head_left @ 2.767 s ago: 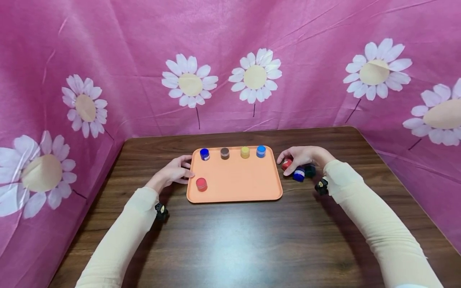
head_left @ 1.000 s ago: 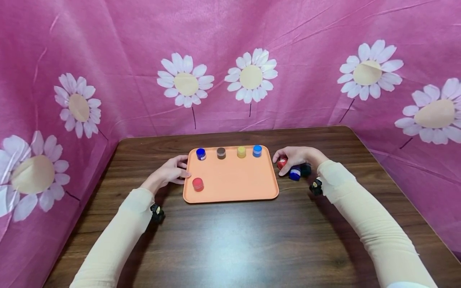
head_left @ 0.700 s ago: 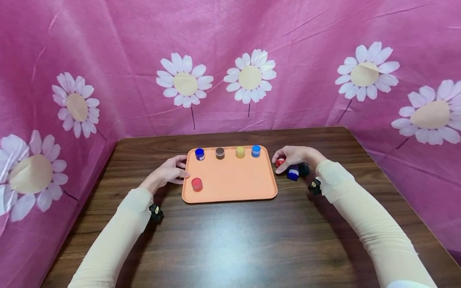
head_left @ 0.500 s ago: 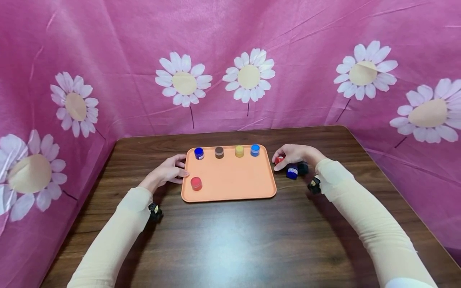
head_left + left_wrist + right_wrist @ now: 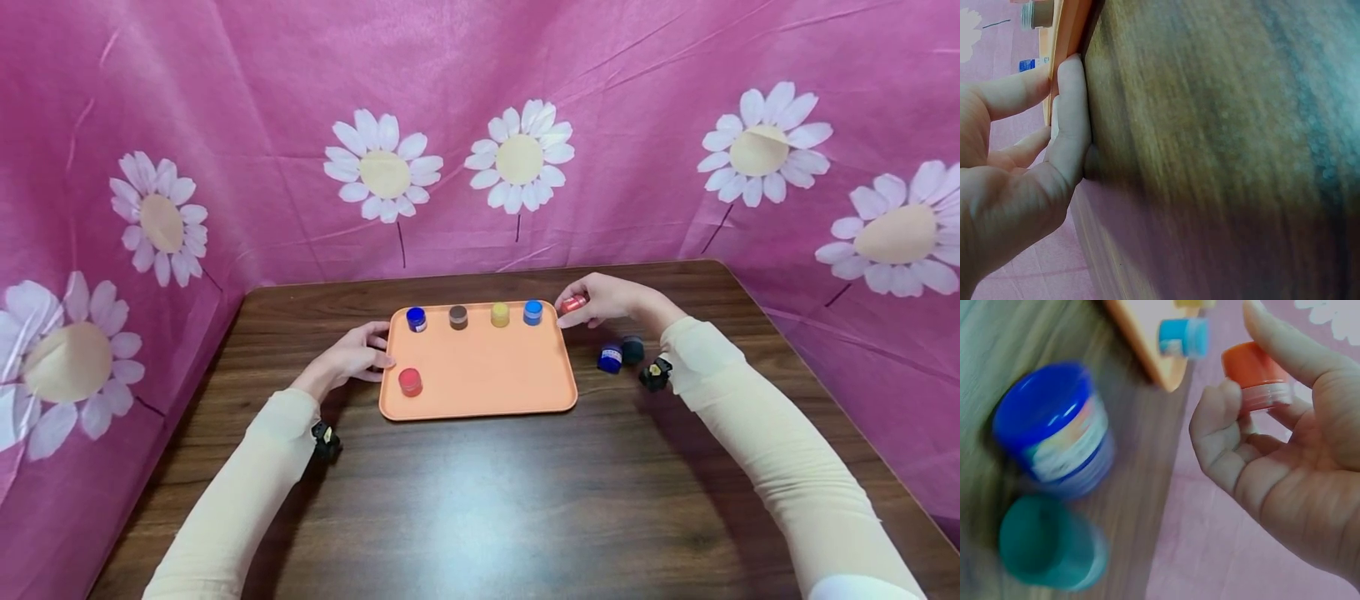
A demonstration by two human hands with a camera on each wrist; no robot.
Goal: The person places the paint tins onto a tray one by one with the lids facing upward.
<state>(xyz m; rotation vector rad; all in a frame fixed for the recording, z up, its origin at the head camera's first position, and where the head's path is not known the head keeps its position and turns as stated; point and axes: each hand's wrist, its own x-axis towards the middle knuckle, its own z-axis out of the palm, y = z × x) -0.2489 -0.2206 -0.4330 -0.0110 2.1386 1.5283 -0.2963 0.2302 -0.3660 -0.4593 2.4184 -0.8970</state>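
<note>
Starting far left, pink cloth [image 5: 270, 75] with big white flowers runs along the side of the wood-grain surface [image 5: 480, 500] and round behind it. In comes the left sleeve [image 5: 240, 492], a small dark device [image 5: 326, 442] at its wrist, and there's the left hand [image 5: 343, 360], gripping the left rim of the orange tray [image 5: 487, 367], thumb on the edge, as the left wrist view shows! On the tray now: a red-lidded jar [image 5: 410, 382] alone near the front left corner, then the far-edge row, a dark blue jar [image 5: 416, 319], a brown jar [image 5: 458, 317], a yellow jar [image 5: 500, 314] and a light blue jar [image 5: 532, 312], all upright and spaced apart. And just past the far right corner, here's the right hand [image 5: 611, 300], pinching a red jar [image 5: 573, 304] between thumb and fingers, the jar tilted and just outside the tray! Nearer the front on that side, a blue jar [image 5: 610, 359] and a dark green jar [image 5: 633, 349] sit close together on the surface, beside the right sleeve [image 5: 765, 450].
</note>
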